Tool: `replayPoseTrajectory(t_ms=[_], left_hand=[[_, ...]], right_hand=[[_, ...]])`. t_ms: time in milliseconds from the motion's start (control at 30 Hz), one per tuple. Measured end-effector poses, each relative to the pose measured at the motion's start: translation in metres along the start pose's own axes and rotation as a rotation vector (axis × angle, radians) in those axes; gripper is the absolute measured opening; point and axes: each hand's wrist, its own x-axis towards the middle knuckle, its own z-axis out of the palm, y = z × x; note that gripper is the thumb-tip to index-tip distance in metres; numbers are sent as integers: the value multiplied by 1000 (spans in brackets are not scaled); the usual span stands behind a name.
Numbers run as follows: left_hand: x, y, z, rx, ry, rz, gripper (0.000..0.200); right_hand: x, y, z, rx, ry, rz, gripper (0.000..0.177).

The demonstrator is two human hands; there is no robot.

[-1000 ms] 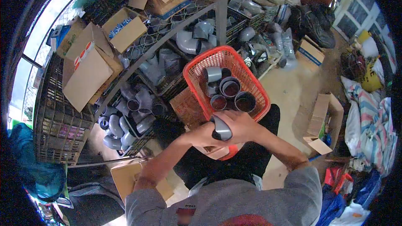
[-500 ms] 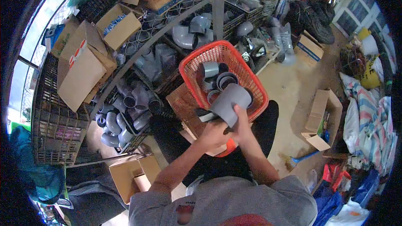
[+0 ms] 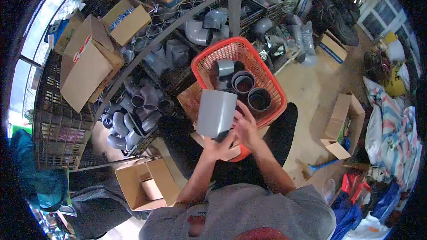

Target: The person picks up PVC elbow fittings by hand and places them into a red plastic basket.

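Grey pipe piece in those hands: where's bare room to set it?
Bare floor lies between the orange basket and the right-hand open carton. The shelf crates of fittings and the cloth heap are crowded; the left hand holds the grey pipe piece.

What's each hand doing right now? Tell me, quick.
Left hand: closed on the grey pipe fitting, at its lower end.
Right hand: against the fitting's side; grip cannot be told.

No lettering can be read; the red marks on the cardboard box left of the orange basket are too blurred.
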Motion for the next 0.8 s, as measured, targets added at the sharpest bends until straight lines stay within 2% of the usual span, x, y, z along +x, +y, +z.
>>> replayPoseTrajectory(t_ms=[33, 67, 100, 133, 167, 200, 233, 267, 333, 367, 400, 467, 500, 533, 600, 633, 667, 733, 767, 800], left_hand=[[-1, -20, -6, -44, -91, -89, 44], [0, -17, -7, -42, -89, -93, 44], [-2, -12, -8, 147, -228, -102, 49], [-4, -9, -7, 334, -370, -106, 53], [-19, -34, 1, 341, -362, -71, 63], [-18, -28, 2, 339, -371, -68, 63], [-14, -14, 3, 115, -277, -161, 63], [-10, 6, 4, -109, -179, -257, 63], [-6, 40, 5, -555, 24, -453, 63], [-4, 46, 9, -779, 131, -546, 63], [0, 34, 26, -782, 126, -547, 63], [14, -17, 87, -1230, 712, -50, 68], [22, -16, 98, -1414, 1009, 225, 70], [6, -12, 73, -1408, 1009, 214, 70], [-9, 35, -11, -1284, 202, -652, 73], [-10, 28, -12, -1201, 190, -616, 73], [-10, 30, -13, -1203, 187, -623, 73], [-10, 37, -16, -1094, 248, -822, 71], [-15, 35, -18, -1099, 259, -809, 66], [-21, 23, -22, -1095, 265, -809, 66]], right_hand=[[0, -8, 2, 95, -70, 22, 90], [-2, -11, 2, 190, -135, 46, 87], [1, 6, 0, -35, 5, -87, 85], [-3, 10, -2, -34, 10, -85, 85], [-6, 4, 6, -60, 28, 16, 86], [-11, -4, 19, -83, 46, 114, 88], [-22, -19, 46, -178, 125, 85, 101], [-20, -16, 45, -177, 129, 83, 101], [-18, -5, 39, 109, -246, 75, 110], [-16, 1, 39, 144, -319, 33, 119], [-16, 6, 39, 142, -315, 29, 119], [-17, 12, 39, 267, -197, 158, 126], [-17, 10, 36, 273, -309, 57, 120], [-17, 18, 21, 280, -300, 57, 120], [-10, 41, -18, -13, -164, 40, 122], [-7, 26, -10, -66, -63, -52, 124], [0, 10, -8, -66, -56, -51, 124], [9, -21, -10, -476, -182, -261, 122], [7, -34, -6, -472, -182, -258, 122], [5, -47, -1, -594, -215, -212, 117]])
